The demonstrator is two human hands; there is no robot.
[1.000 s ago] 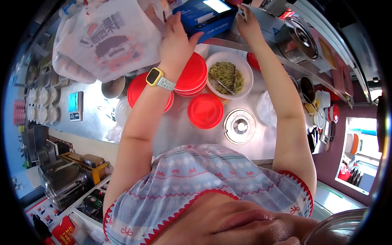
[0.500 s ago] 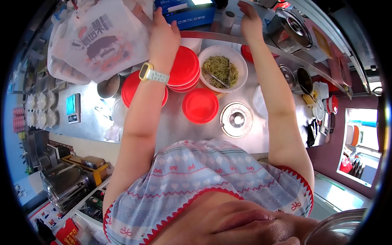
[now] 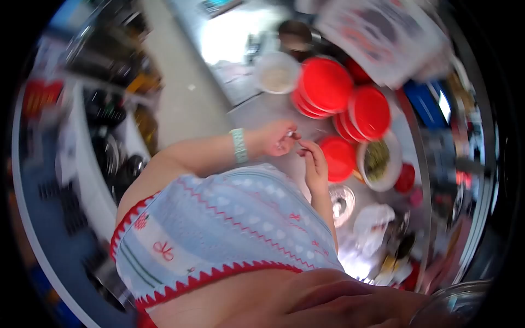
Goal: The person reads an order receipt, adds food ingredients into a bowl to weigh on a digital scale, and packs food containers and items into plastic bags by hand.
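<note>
My left hand [image 3: 280, 138] is drawn in close to the apron front, palm up with its fingers curled; something small and pale may lie in it, too blurred to name. Touching or almost touching its fingertips is my right hand [image 3: 314, 163], its fingers bent together. Just beyond the hands are a single red lid [image 3: 337, 158] and two stacks of red-lidded tubs, one nearer [image 3: 326, 85] and one farther [image 3: 370, 113]. Green strands fill a white bowl [image 3: 395, 164] beside them.
A pale bowl [image 3: 276, 72] and a dark pot [image 3: 295, 38] stand on the steel counter. Farther off are a printed plastic bag [image 3: 383, 33] and a blue box [image 3: 425, 104]. Near my right arm lie a round metal lid [image 3: 341, 205] and a clear plastic bag [image 3: 373, 224].
The view has swung round and blurred. Both hands have come back from beside the blue box and met near the apron, their fingers now bent.
</note>
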